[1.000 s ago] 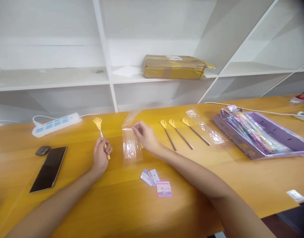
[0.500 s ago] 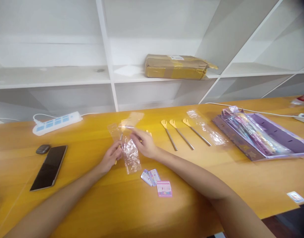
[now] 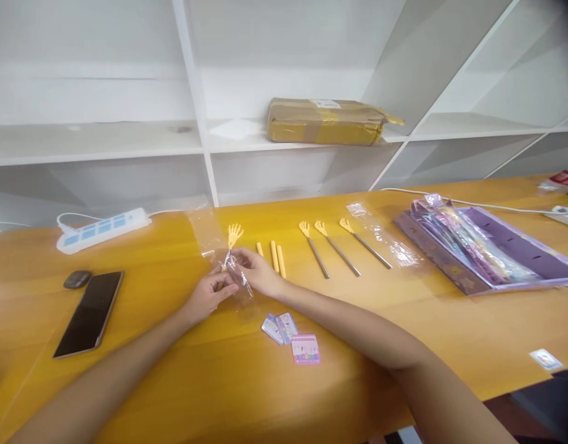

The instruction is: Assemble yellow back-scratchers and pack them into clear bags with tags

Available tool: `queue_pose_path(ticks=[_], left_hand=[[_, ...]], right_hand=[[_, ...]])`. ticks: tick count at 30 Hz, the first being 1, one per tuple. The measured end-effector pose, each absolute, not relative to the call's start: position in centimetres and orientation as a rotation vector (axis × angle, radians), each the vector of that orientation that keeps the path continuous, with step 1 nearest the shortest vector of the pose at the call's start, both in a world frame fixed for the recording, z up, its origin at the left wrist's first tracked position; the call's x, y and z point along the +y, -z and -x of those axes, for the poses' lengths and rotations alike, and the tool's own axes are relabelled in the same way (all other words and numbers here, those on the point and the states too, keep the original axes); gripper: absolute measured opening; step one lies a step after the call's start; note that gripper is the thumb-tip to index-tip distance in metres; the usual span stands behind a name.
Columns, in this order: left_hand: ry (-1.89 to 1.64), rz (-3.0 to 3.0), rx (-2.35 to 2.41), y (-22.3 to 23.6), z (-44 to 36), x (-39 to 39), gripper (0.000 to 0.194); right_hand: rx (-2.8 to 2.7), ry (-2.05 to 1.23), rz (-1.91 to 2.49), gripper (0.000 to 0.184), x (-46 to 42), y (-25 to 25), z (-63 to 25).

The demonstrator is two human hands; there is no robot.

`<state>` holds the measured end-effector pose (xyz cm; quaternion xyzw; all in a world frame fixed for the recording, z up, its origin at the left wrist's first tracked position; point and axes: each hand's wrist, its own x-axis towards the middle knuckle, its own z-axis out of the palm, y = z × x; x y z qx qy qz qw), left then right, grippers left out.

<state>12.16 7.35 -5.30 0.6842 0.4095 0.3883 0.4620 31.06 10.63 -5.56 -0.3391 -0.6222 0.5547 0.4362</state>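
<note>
My left hand [image 3: 208,295] pinches the shaft of a small yellow hand-shaped back scratcher [image 3: 233,236], whose claw points away from me. My right hand [image 3: 258,271] is closed on a clear plastic sleeve [image 3: 237,271] that lies around the scratcher's lower shaft. Both hands meet over the wooden table [image 3: 182,370]. Just right of them lie three yellow sticks [image 3: 275,256]. Further right three more scratchers [image 3: 330,246] lie side by side, with another clear sleeve [image 3: 385,237] beside them.
A few small pink and purple cards [image 3: 293,336] lie near my right forearm. A black phone [image 3: 89,311] and a small dark object [image 3: 77,279] sit at left, a white power strip [image 3: 103,229] behind. A purple box [image 3: 491,250] of packets stands at right. White shelves hold a brown parcel [image 3: 325,122].
My left hand brought the scratcher from the left to the sleeve in my right hand. The sleeve now sits around its lower shaft, and three yellow sticks show where my right hand was.
</note>
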Motion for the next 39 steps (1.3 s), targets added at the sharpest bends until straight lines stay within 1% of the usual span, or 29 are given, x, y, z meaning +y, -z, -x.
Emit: queue_pose_path(ticks=[3,7,9,12,14,17,20,22,24,26,29,34,39], left_hand=[[-0.934,-1.702,1.002,5.4,-12.1,7.2,0.024],[-0.967,-1.571,1.042,5.4,-12.2,7.1,0.028],[-0.977,-1.498,1.045,5.3,-12.3,7.0,0.032],[-1.014,-1.439,1.013,5.3,-12.4,7.0,0.037],[-1.019,-1.387,0.998,5.6,-12.3,7.1,0.035],[-1.049,-1.296,0.979,6.2,-12.2,7.2,0.031],[-1.194,-1.142,0.929,6.5,-12.1,7.4,0.033],[-1.265,-1.004,0.883,6.4,-12.2,7.6,0.034],[-1.304,-0.886,0.850,6.3,-12.2,7.9,0.032],[-1.339,-0.794,0.824,6.2,-12.1,8.2,0.029],[-1.358,-0.720,0.791,6.2,-11.9,8.6,0.027],[-1.345,-0.691,0.795,6.1,-11.8,8.7,0.028],[-1.336,-0.655,0.794,5.8,-11.8,8.7,0.030]], right_hand=[[-1.512,-1.393,0.837,0.027,10.9,5.5,-31.2],[-1.427,-1.341,0.802,0.023,11.4,4.8,-31.6],[-1.427,-1.410,0.735,0.025,11.3,4.5,-31.6],[-1.463,-1.504,0.705,0.034,10.8,4.5,-31.1],[-1.481,-1.489,0.738,0.033,10.5,4.3,-30.8],[-1.401,-1.338,0.791,0.029,10.5,3.1,-31.3],[-1.223,-0.979,0.831,0.028,10.4,0.2,-33.1],[-1.217,-0.838,0.840,0.031,10.1,-2.4,-34.8],[-1.450,-0.871,0.860,0.034,9.5,-4.8,-36.5],[-1.865,-0.943,0.879,0.033,8.7,-6.6,-37.7],[-2.358,-0.874,0.875,0.032,7.7,-7.3,-38.1],[-2.489,-0.643,0.991,0.036,7.5,-5.9,-37.4],[-2.620,-0.613,1.009,0.032,7.9,-5.8,-38.0]])
